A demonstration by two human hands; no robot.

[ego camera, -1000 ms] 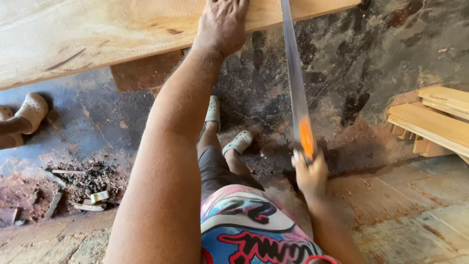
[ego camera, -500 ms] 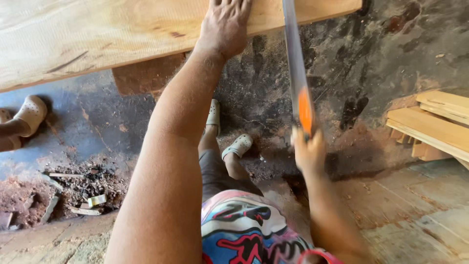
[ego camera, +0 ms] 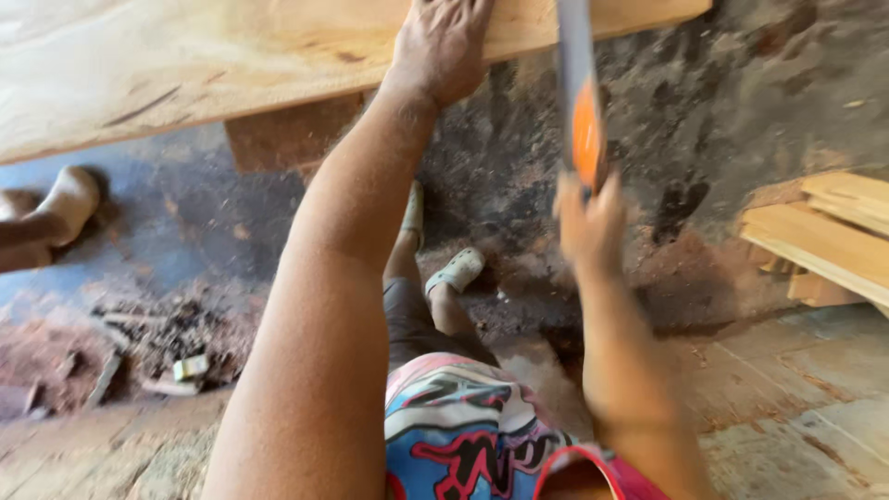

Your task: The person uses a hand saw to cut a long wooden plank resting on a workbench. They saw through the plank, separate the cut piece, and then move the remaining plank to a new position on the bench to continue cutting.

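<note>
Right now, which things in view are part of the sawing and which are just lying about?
In use:
left hand pressing on the wide plank
right hand gripping the orange-handled handsaw

Lying about:
stacked boards
wood scraps on the floor
block under the plank

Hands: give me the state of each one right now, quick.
Left hand: open, palm flat on the plank.
Right hand: closed around the orange handle of the saw, blurred.
</note>
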